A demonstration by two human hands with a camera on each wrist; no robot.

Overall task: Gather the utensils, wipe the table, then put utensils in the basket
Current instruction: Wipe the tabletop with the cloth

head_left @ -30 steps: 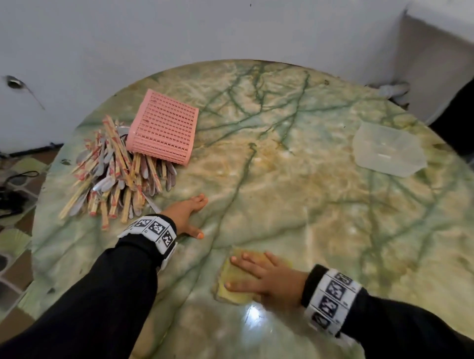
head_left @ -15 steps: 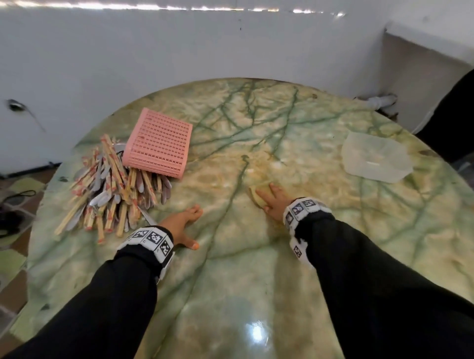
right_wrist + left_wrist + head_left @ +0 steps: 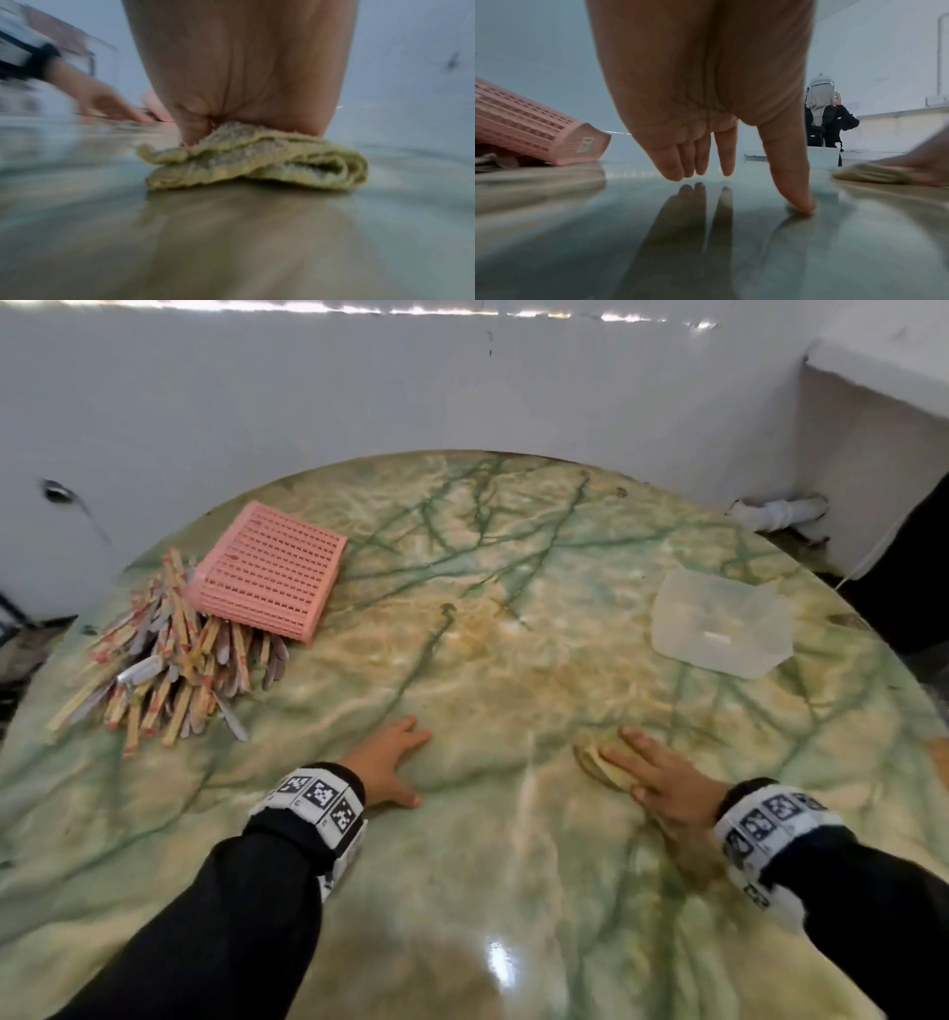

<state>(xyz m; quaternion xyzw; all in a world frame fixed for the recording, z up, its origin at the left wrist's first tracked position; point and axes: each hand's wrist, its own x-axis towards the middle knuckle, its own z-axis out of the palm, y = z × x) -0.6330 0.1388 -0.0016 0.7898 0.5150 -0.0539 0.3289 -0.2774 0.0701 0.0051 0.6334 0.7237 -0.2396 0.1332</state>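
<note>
A plain white wall [image 3: 257, 403] curves behind the round, glossy green-veined marble table [image 3: 513, 634]. Right of the table stands a white boxed ledge [image 3: 883, 428], with a white pipe [image 3: 775, 510] at its foot. Left of the table, patterned floor tiles [image 3: 25, 654] show.

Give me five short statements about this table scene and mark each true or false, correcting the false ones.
1. The right hand presses a yellow cloth on the table. True.
2. The pink basket stands upright. False: it lies tipped, resting on the utensils.
3. The utensils are inside the basket. False: they lie piled on the table.
4. The left hand rests open on the table. True.
5. The clear container touches the basket. False: they are far apart.
</note>
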